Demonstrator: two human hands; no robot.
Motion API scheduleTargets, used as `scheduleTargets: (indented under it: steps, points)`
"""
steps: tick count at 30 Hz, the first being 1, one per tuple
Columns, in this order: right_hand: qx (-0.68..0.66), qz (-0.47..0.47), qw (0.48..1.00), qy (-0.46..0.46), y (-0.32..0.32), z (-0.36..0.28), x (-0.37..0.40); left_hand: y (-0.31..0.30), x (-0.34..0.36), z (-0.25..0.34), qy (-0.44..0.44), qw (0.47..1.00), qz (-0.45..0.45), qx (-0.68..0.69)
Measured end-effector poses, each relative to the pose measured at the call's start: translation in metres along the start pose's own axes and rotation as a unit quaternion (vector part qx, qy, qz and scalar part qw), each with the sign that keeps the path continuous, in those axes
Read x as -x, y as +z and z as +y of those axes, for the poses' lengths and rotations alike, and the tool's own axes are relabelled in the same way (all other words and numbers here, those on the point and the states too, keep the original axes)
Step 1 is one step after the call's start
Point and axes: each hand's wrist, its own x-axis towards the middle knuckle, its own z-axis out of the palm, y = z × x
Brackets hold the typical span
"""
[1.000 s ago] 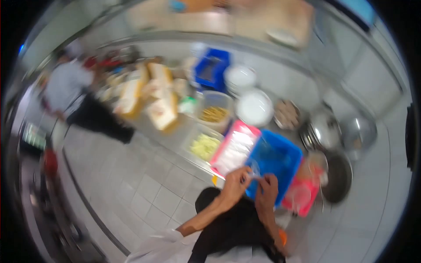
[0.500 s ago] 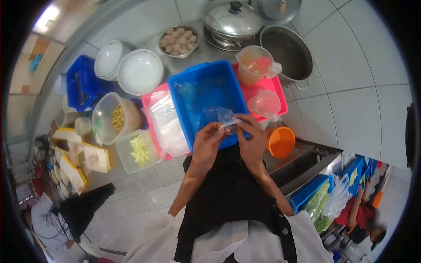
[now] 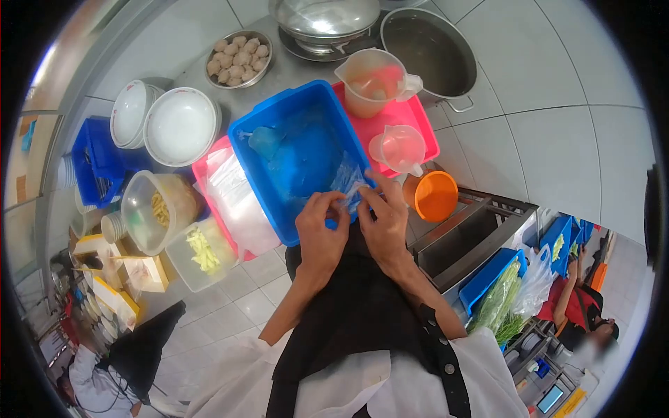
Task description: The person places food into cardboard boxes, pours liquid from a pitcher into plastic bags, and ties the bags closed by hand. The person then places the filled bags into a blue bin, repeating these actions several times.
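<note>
Over the near edge of the blue basin point(image 3: 259, 182), both hands meet at a small clear plastic bag point(image 3: 346, 177). My left hand point(image 3: 323, 226) is closed in a pinch at the bag's lower left side. My right hand point(image 3: 385, 212) pinches the bag from the right, index finger raised. Inside the basin a tied bag of liquid point(image 3: 265, 141) lies near the upper left corner. A stack of flat plastic bags point(image 3: 240, 195) lies on a pink tray left of the basin. Two clear jugs point(image 3: 373, 82) stand on another pink tray to the right.
Meatballs fill a metal bowl point(image 3: 239, 58) behind the basin. White bowls point(image 3: 181, 127) and food tubs point(image 3: 203, 254) stand left. A pot point(image 3: 428, 52), a lidded pan point(image 3: 324, 17) and an orange bucket point(image 3: 435, 196) are right. Other people point(image 3: 97, 380) are at both lower sides.
The camera view has shifted, so the basin and trays sit further left. My hands have moved slightly apart, and the bag's top now hangs over the basin's near right edge.
</note>
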Motion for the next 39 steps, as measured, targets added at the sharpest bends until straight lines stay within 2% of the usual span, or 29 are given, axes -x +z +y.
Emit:
scheduleTargets:
  steps: [2,4,5,6,7,8,10,11,13,14,16,17,19,20,22,23,25,26,28,29,30,32,35,36,38,39]
  points:
    - [-0.028,0.022,0.999,0.007,0.001,0.006,-0.001,-0.002,-0.002,-0.003,-0.006,1.000,-0.010,0.004]
    - [-0.171,-0.036,0.983,0.060,0.000,0.011,0.003,-0.005,-0.002,-0.019,-0.081,0.996,-0.020,0.007]
    - [-0.171,-0.036,0.983,0.056,-0.002,0.013,0.002,-0.010,-0.005,-0.027,-0.079,0.997,-0.017,0.007]
    - [-0.388,-0.043,0.892,0.229,-0.004,0.015,0.003,-0.017,-0.008,-0.035,-0.144,0.982,-0.068,0.104]
    - [-0.570,-0.048,0.725,0.384,-0.007,0.016,0.004,-0.020,-0.009,-0.040,-0.207,0.951,-0.119,0.199]
    - [-0.571,-0.050,0.725,0.383,-0.006,0.020,0.006,-0.019,-0.009,-0.041,-0.205,0.951,-0.116,0.199]
    - [-0.450,-0.078,0.848,0.268,-0.005,0.025,0.010,-0.018,-0.007,-0.042,-0.307,0.830,-0.090,0.457]
    - [-0.453,-0.080,0.846,0.270,-0.006,0.024,0.010,-0.017,-0.005,-0.043,-0.309,0.831,-0.088,0.454]
    - [-0.236,-0.105,0.960,0.110,-0.011,0.019,0.005,-0.011,-0.003,-0.043,-0.309,0.817,-0.060,0.483]
    - [-0.239,-0.104,0.959,0.112,-0.009,0.017,0.003,-0.008,-0.002,-0.040,-0.310,0.819,-0.060,0.480]
    - [-0.036,-0.035,0.998,-0.026,-0.003,0.012,0.001,0.001,-0.001,-0.029,-0.176,0.946,-0.033,0.269]
    - [-0.037,-0.034,0.998,-0.024,-0.003,0.012,0.002,0.003,0.000,-0.022,-0.177,0.947,-0.034,0.267]
    - [0.001,-0.034,0.999,0.022,-0.002,0.013,0.003,0.006,-0.001,-0.010,-0.112,0.989,0.048,0.082]
    - [0.000,-0.033,0.999,0.022,-0.004,0.015,0.001,0.006,-0.002,-0.009,-0.111,0.989,0.048,0.081]
    - [-0.113,-0.071,0.991,0.022,-0.015,0.021,0.000,0.004,-0.003,-0.009,-0.093,0.994,0.043,0.023]
    - [-0.112,-0.067,0.991,0.021,-0.023,0.026,0.000,0.003,-0.005,-0.014,-0.088,0.995,0.041,0.024]
    - [-0.047,0.073,0.996,-0.034,-0.041,0.035,0.004,-0.002,-0.005,-0.029,-0.098,0.994,0.032,0.033]
    - [-0.040,0.084,0.995,-0.042,-0.045,0.038,0.002,-0.006,-0.007,-0.031,-0.085,0.995,0.029,0.041]
    - [-0.033,0.153,0.961,0.228,-0.056,0.050,-0.004,-0.010,-0.010,-0.031,-0.164,0.986,-0.005,0.015]
    - [-0.013,0.126,0.970,0.210,-0.051,0.077,0.001,-0.010,-0.009,-0.034,-0.168,0.985,-0.012,0.025]
    - [-0.012,0.152,0.968,0.201,-0.045,0.096,0.001,-0.007,-0.012,-0.039,-0.169,0.985,-0.017,0.035]
    - [-0.077,0.054,0.990,0.109,-0.037,0.122,-0.004,-0.005,-0.017,-0.043,-0.175,0.984,-0.033,0.022]
    - [-0.077,0.049,0.994,0.059,-0.036,0.145,-0.015,-0.005,-0.022,-0.050,-0.166,0.985,-0.032,0.047]
    - [-0.078,0.054,0.994,0.058,-0.042,0.151,-0.018,-0.006,-0.024,-0.051,-0.161,0.985,-0.033,0.046]
    - [-0.148,0.045,0.977,0.144,-0.063,0.158,-0.029,-0.009,-0.022,-0.052,-0.175,0.980,-0.012,0.090]
    - [-0.177,0.055,0.970,0.160,-0.078,0.162,-0.041,-0.009,-0.019,-0.060,-0.191,0.976,-0.003,0.100]
